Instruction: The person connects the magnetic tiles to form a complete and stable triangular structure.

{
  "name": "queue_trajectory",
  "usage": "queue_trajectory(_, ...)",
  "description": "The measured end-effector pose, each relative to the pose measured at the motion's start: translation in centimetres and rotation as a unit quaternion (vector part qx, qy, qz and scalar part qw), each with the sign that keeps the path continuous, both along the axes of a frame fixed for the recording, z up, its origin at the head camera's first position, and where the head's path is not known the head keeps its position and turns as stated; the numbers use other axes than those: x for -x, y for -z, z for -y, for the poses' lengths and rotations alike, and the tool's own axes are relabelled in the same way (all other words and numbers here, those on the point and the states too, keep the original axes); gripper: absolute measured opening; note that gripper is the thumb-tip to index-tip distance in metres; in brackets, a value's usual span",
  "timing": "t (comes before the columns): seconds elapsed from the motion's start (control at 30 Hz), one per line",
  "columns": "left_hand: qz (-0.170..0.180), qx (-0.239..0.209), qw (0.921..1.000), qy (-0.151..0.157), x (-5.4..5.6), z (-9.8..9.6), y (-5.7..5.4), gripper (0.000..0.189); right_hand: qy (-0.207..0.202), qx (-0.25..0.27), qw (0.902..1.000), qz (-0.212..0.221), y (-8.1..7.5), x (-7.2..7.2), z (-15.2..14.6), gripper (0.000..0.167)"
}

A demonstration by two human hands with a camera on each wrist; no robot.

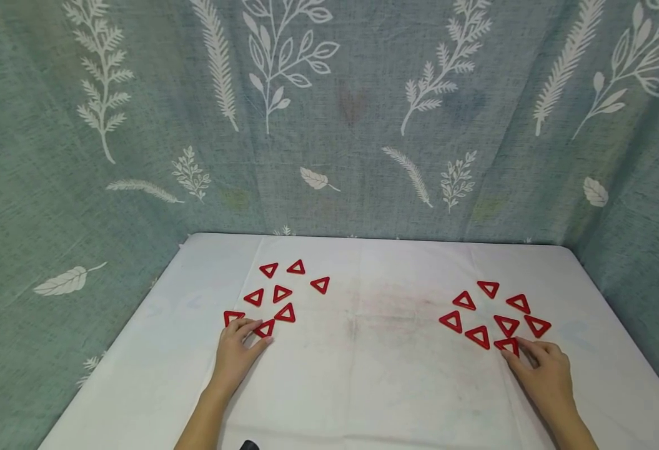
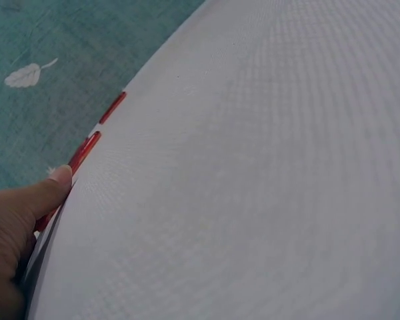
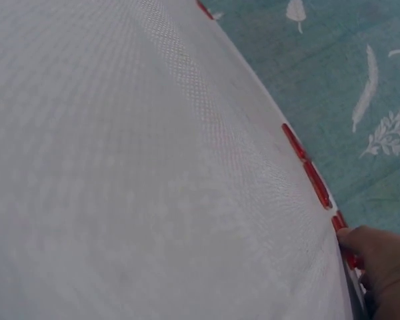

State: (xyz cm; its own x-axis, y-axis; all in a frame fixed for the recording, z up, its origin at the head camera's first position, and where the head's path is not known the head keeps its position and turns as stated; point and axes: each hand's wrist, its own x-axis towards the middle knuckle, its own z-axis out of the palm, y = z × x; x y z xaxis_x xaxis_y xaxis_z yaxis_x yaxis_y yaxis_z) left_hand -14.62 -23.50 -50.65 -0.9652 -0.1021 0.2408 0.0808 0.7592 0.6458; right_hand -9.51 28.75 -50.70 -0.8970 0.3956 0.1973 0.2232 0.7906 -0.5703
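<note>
Right hand [image 1: 548,372], with thumb and finger slightly apart, pinches one red triangle [image 1: 506,341] between them; left hand [image 1: 236,356] pinches a second triangle [image 1: 271,328] the same way. Beyond the right hand lie seven more triangles [image 1: 506,319], beyond the left hand seven others [image 1: 275,294], on the white surface [image 1: 357,381]. Farther hangs leaf-patterned cloth [image 1: 351,206].

backdrop cloth [image 1: 357,156]: gry-grn, w/ wht leaf prints [image 1: 313,179], bhd tbl + both sides | wht tabletop [image 1: 374,387]: rounded far crnrs, faint fold lines, pale reddish smudges [image 1: 399,303] nr mid | blk obj [image 1: 248,445]: btm edge, mostly cut off, ID unclear
</note>
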Motion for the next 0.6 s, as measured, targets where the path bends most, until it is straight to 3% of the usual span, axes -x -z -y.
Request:
queue_trajectory(0.37, 0.014, 0.018, 0.9996, 0.018, -0.17, 0.5, 0.09, 0.043, -0.07, -0.031, 0.997, 0.001, -0.43, -0.56, -0.49, 0.047)
queue_trajectory(0.6, 0.024, 0.02, 0.9992, 0.024, -0.28, 0.55, 0.08, 0.042, -0.114, -0.033, 0.9923, 0.036, -0.67, -0.94, -0.8, 0.052)
